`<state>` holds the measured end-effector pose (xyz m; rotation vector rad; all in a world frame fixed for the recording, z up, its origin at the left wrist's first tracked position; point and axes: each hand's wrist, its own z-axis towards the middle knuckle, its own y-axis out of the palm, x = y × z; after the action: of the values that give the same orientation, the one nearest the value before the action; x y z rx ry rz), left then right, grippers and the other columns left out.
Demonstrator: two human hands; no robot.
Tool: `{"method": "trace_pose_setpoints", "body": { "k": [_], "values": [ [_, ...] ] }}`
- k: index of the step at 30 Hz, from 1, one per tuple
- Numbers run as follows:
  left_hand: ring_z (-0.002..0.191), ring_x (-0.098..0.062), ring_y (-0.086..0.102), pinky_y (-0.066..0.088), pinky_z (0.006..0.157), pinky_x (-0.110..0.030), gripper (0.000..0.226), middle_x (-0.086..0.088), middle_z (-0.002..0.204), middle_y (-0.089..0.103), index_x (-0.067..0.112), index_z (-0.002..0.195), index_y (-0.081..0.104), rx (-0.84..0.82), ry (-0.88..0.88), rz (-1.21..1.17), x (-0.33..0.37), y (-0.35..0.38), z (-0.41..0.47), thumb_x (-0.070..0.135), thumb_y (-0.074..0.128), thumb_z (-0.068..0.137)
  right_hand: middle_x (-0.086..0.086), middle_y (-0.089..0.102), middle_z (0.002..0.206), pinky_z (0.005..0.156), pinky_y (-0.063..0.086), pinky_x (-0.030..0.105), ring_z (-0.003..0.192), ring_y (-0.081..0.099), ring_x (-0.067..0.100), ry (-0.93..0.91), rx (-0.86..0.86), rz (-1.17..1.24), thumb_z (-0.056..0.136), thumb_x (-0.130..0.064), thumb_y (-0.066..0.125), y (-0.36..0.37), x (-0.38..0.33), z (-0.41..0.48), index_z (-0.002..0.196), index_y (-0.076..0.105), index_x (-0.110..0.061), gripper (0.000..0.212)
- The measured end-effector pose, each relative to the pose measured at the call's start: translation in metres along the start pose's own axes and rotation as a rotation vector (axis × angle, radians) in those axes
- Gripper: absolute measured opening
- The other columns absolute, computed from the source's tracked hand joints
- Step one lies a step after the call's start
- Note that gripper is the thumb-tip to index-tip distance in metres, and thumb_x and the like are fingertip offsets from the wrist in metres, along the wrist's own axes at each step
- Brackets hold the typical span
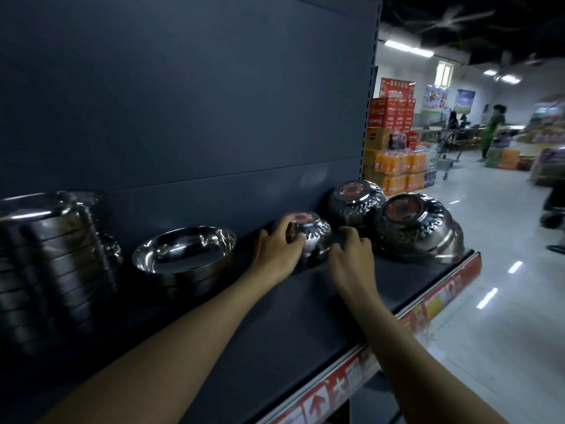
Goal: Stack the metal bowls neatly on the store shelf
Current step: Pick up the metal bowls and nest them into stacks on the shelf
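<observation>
A small upturned metal bowl with a red sticker on its base sits on the dark shelf. My left hand grips its left side, fingers curled over the top. My right hand touches its right lower edge with bent fingers. Two larger upturned bowl stacks stand to the right: one at the back, one at the front. To the left stands an upright stack of shallow bowls, and a tall leaning stack at the far left.
The shelf's dark back panel rises behind the bowls. A red price strip runs along the shelf's front edge. The aisle floor lies to the right, with drink cartons and a person far back.
</observation>
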<state>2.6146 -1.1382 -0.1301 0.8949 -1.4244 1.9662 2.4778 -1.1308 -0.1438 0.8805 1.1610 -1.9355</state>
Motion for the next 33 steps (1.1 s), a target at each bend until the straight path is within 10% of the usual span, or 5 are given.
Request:
{"method": "trace_pose_setpoints", "body": {
  "k": [11,20,26,33],
  "values": [
    [0.140,-0.029,0.037,0.029,0.114,-0.036,0.058,-0.014,0.149,0.041,0.025,0.152,0.028,0.055,-0.004,-0.071,-0.007,-0.013,-0.050,0.042,0.044,0.099,0.028,0.062,0.121,0.089,0.039,0.040,0.113,0.055,0.042,0.095,0.082,-0.055,0.102,-0.033,0.036,-0.005,-0.006,-0.002,0.118,0.062,0.002,0.046],
    [0.110,-0.028,0.057,0.045,0.096,-0.040,0.041,-0.013,0.115,0.060,0.007,0.109,0.064,0.134,-0.014,-0.081,-0.018,-0.017,-0.045,0.043,0.049,0.097,0.020,0.066,0.100,0.075,0.034,0.033,0.097,0.059,0.035,0.004,0.064,-0.068,0.100,-0.038,0.039,-0.005,-0.002,-0.004,0.087,0.067,-0.004,0.046],
    [0.108,-0.021,0.060,0.048,0.098,-0.043,0.034,-0.002,0.112,0.059,0.016,0.120,0.063,0.228,0.172,-0.176,-0.018,-0.018,-0.048,0.035,0.062,0.092,0.005,0.063,0.118,0.085,0.032,0.024,0.112,0.056,0.020,-0.094,0.155,0.071,0.102,-0.037,0.043,-0.012,-0.008,-0.012,0.126,0.066,-0.014,0.040],
    [0.118,-0.013,0.058,0.048,0.101,-0.042,0.048,0.004,0.125,0.061,0.020,0.129,0.057,0.312,0.377,-0.232,-0.017,-0.019,-0.057,0.039,0.061,0.085,-0.002,0.067,0.106,0.082,0.045,0.028,0.099,0.061,0.014,-0.073,0.257,0.377,0.104,-0.037,0.044,-0.021,-0.016,-0.025,0.113,0.064,-0.019,0.029]
  ]
}}
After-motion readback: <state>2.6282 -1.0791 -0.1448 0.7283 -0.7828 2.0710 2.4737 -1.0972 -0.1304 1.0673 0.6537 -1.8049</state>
